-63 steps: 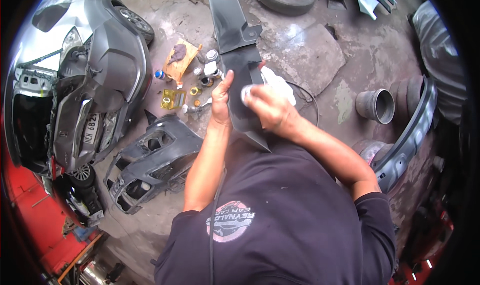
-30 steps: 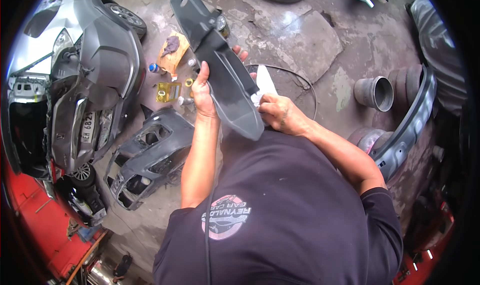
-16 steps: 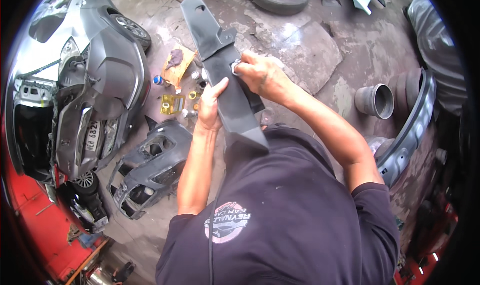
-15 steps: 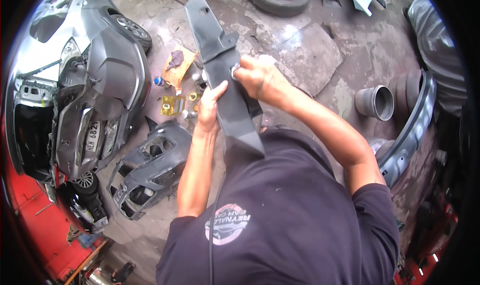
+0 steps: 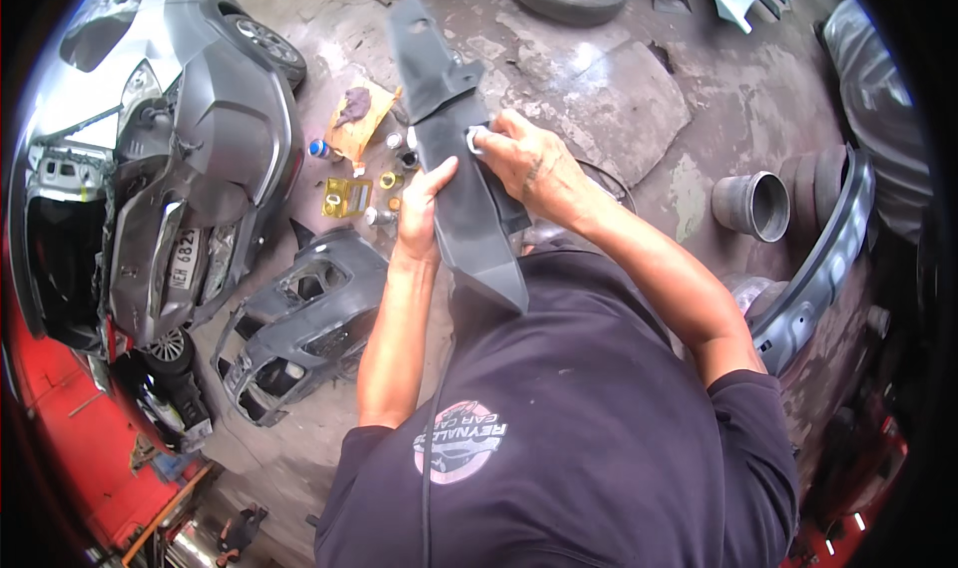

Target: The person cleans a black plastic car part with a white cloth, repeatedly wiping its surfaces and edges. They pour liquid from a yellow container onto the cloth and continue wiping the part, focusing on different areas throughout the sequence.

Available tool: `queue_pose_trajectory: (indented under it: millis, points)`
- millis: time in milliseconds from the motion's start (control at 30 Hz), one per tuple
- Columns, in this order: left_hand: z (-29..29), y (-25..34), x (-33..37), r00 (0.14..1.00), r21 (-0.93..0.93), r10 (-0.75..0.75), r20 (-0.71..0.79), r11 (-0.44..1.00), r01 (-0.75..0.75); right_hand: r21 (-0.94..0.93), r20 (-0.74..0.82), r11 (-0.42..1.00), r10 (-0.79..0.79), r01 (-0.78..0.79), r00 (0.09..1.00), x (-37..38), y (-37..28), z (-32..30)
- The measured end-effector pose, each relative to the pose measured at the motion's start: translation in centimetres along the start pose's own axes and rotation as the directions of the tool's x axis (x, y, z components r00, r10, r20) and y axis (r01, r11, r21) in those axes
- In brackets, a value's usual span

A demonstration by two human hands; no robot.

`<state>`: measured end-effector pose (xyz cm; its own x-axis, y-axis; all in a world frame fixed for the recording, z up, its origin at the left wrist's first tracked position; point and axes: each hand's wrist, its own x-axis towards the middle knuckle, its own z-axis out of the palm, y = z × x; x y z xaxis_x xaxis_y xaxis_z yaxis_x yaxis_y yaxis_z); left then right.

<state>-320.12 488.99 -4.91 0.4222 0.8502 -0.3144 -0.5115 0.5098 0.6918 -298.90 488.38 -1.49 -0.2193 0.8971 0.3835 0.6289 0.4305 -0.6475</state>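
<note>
A long dark grey plastic car trim panel [image 5: 481, 254] stands tilted in front of my chest, its lower tip close to my dark shirt. My left hand [image 5: 419, 219] grips its left edge, thumb lying across the face. Against the panel's right side, the fingers of my right hand [image 5: 537, 174] are pinched around a small whitish piece [image 5: 474, 140]. Its kind is too small to make out. The fingers of my left hand behind the panel are hidden.
A grey damaged car [image 5: 225, 119] stands at left, beside a loose dark bumper cover [image 5: 344, 293]. Small cans and jars, a yellow case [image 5: 344, 198] and an orange sheet [image 5: 361, 129] lie beyond my left hand. A tyre [image 5: 574, 11] lies far off; a metal cylinder [image 5: 733, 209] sits right.
My right hand has shifted slightly rightward along with the panel, the whitish piece still at its fingertips. The left hand keeps its grip.
</note>
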Motion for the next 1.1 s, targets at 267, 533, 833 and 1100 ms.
queue_pose_trajectory:
  millis: [267, 533, 833, 1100]
  points:
    - [0.1, 0.0, -1.5, 0.997, 0.059, 0.042, 0.065, 0.997, -0.046, 0.445, 0.33, 0.847, 0.148, -0.291, 0.932, -0.7, 1.8, -0.9]
    - [-2.5, 1.0, -0.6, 0.972, -0.002, -0.228, 0.049, 0.974, 0.228, -0.244, 0.379, 0.867, -0.327, 0.434, 0.866, -0.7, 2.0, -1.9]
    - [-1.8, 0.0, -2.4, 0.945, 0.044, -0.297, -0.135, 0.951, 0.305, -0.341, 0.599, 0.931, 0.108, 0.131, 0.793, -0.8, 2.1, -4.3]
    - [-4.6, -2.5, -1.8, 0.999, 0.211, 0.023, 0.026, 0.977, -0.028, -0.096, 0.251, 0.99, -0.079, 0.106, 0.965, -2.5, 0.2, -0.3]
